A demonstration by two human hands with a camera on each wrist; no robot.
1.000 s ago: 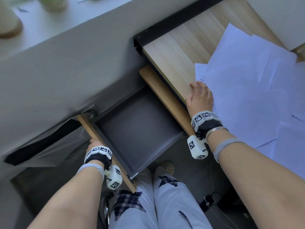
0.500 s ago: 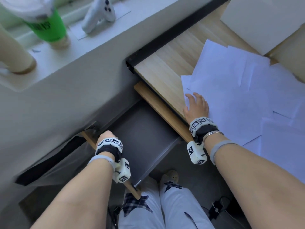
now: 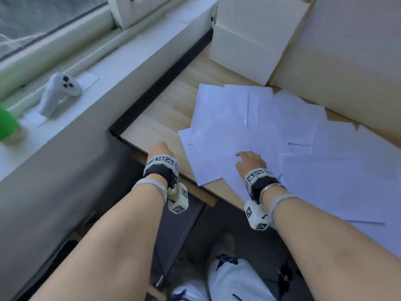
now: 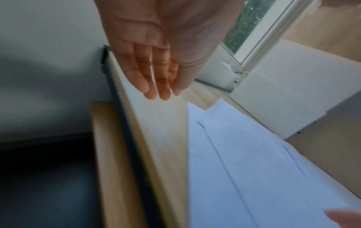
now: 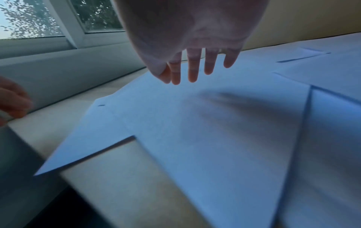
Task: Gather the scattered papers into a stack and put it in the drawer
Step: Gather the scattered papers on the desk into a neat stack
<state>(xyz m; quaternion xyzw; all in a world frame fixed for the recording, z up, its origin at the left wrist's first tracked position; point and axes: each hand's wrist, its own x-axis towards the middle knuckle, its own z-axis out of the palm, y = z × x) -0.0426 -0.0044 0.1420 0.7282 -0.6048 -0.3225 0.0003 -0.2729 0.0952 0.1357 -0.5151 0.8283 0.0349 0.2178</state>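
Head view: shows white papers (image 3: 249,131) lying scattered and overlapping on the wooden counter (image 3: 169,109), not yet in a stack, some sheets reaching the near edge. Below that edge, to the left, shows the drawer (image 3: 173,231) pulled out, dark inside, no paper visible in it.

Left grip (image 3: 159,149): hangs at the counter's near edge, just beside the leftmost sheet, above the drawer side. Left wrist view: shows the left grip (image 4: 156,46) with fingers (image 4: 144,83) straight and close together, holding nothing, over bare wood next to the papers (image 4: 244,154).

Right grip (image 3: 251,162): sits over the middle of the paper spread, palm down. Right wrist view: shows the right grip (image 5: 185,30) with fingers (image 5: 193,72) straight and a little spread, nothing gripped, its shadow on the sheet (image 5: 215,123) beneath; cannot tell if the fingertips touch the sheet.

Behind the papers, shows a white box (image 3: 249,40) standing on the counter. On the windowsill (image 3: 108,61) at left, shows a white controller (image 3: 58,92) and part of a green object (image 3: 7,122).
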